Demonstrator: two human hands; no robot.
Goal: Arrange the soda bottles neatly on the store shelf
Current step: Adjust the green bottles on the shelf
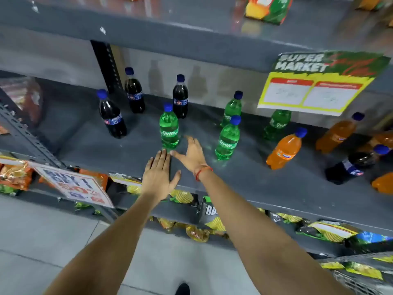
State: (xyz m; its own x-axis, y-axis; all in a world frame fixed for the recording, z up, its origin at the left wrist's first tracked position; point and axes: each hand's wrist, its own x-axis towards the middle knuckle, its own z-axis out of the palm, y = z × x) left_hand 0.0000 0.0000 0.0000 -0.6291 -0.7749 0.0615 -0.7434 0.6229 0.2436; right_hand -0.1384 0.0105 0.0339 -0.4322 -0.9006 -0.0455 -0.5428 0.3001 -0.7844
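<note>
On the shelf [244, 173]: soda bottles stand scattered.
Left hand [158, 174]: mine, flat, fingers spread, holding nothing, at 6 o'clock of the nearest green bottle [169, 127].
Right hand [192, 153]: open too, empty, just at that bottle's 5 o'clock.
Orange bottle [285, 149]: way off at 3 o'clock.

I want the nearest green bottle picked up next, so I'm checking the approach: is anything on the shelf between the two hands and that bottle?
Nothing visible is. The left hand and right hand are both open just in front of the nearest green bottle, with only bare shelf between. The closest neighbour, a dark cola bottle, stands behind it.
</note>
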